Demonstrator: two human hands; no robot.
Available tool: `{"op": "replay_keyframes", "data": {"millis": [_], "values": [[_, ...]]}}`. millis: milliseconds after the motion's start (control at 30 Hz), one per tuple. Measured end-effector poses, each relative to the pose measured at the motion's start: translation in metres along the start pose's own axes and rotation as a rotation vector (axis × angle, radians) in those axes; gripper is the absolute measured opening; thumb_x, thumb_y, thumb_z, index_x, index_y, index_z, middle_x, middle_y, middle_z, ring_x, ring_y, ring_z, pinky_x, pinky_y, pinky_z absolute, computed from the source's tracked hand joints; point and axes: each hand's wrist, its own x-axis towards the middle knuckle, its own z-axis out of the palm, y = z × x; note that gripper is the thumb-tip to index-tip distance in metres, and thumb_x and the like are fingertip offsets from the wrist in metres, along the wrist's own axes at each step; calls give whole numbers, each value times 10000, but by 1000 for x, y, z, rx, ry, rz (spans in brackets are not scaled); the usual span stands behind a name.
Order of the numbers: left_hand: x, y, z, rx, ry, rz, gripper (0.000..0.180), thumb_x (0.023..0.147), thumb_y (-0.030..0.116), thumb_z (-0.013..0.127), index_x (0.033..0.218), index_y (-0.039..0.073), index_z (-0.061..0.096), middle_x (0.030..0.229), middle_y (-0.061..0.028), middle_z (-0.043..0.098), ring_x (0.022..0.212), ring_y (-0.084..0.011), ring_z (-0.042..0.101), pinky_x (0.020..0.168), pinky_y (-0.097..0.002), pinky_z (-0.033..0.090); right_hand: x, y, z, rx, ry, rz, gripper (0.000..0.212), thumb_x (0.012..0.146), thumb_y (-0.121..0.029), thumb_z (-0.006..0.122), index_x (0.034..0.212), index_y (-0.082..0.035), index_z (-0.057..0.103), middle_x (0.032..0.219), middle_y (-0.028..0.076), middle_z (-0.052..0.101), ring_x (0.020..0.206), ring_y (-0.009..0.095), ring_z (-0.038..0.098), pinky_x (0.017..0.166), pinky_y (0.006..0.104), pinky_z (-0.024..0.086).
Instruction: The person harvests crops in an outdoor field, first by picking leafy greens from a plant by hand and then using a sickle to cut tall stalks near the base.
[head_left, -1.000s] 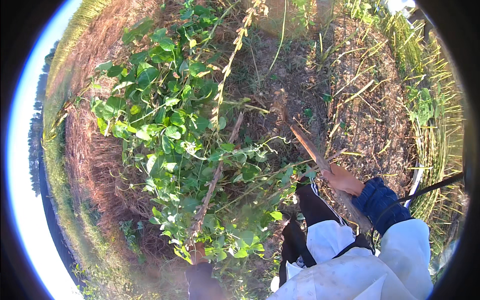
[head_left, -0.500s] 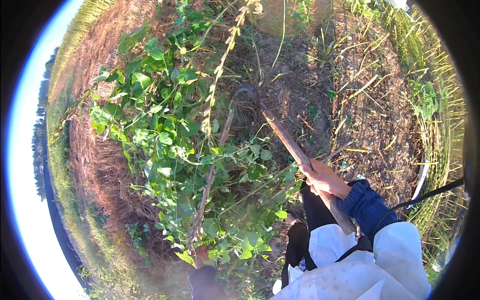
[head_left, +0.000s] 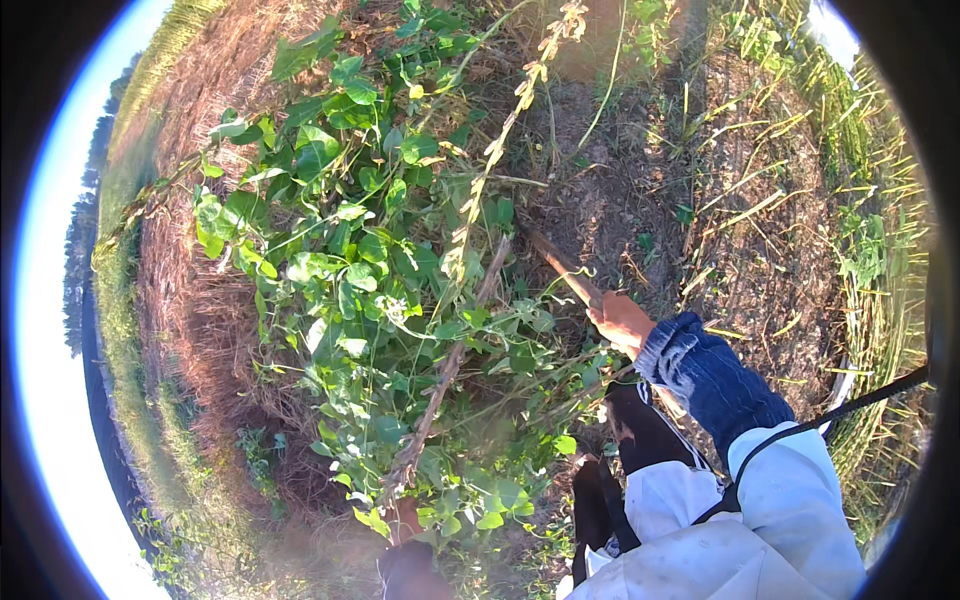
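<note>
My right hand [head_left: 622, 322], in a blue sleeve, is closed round the wooden handle [head_left: 565, 265] of a sickle. Its curved blade is now hidden at the far end, among leaves and stems. At the lower left, my left hand [head_left: 405, 522] is closed at the base of a long dry brown stalk [head_left: 435, 400], partly covered by leaves. The stalk slants up and right until its upper end comes close to the sickle's head. Green vines [head_left: 350, 270] with broad leaves crowd round the stalk. A thin stem with dry yellowish pods [head_left: 490, 160] rises above it.
Brown soil strewn with dry stems [head_left: 750, 240] lies to the right, bordered by tall yellow-green plants [head_left: 885, 220]. Flattened reddish dry straw [head_left: 205, 330] covers the left side. My dark-clad legs [head_left: 640, 430] stand close to the vines. A black strap [head_left: 870, 400] crosses at the right.
My right hand has moved forward and slightly left with the sickle, and the blade has gone out of sight among the plants. My left hand keeps its place; the stalk's upper end leans farther right.
</note>
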Motion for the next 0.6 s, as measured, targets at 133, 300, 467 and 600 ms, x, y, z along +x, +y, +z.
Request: {"op": "replay_keyframes", "data": {"millis": [133, 300, 467, 600], "values": [[9, -10, 6, -36, 0, -25, 222, 741, 118, 606, 948, 185, 652, 1013, -64, 606, 960, -278, 564, 883, -424, 439, -129, 26, -26, -174, 59, -30, 388, 919, -336, 504, 969, 44, 440, 703, 226, 608, 653, 395, 626, 562, 477, 490], [4, -39, 16, 67, 50, 285, 198, 752, 111, 588, 941, 147, 634, 983, -67, 613, 986, -245, 550, 934, -388, 378, -263, 59, -38, 35, -45, 171, 365, 923, -275, 508, 1050, 63, 455, 622, 138, 574, 447, 200, 574, 430, 346, 470], [29, -27, 47, 129, 137, 259, 141, 782, 94, 519, 893, 113, 603, 964, -128, 588, 907, -313, 565, 754, -382, 471, -381, 22, -42, 650, -87, 581, 236, 945, -272, 472, 966, -38, 462, 589, 37, 511, 424, 147, 504, 378, 281, 424], [43, 13, 57, 46, 266, 394, 249, 730, 142, 580, 968, 111, 646, 951, -95, 621, 955, -298, 565, 800, -424, 456, -414, 19, -20, 917, 33, 649, 254, 961, -328, 458, 942, -74, 451, 587, 34, 491, 419, 137, 480, 370, 275, 419]]}}
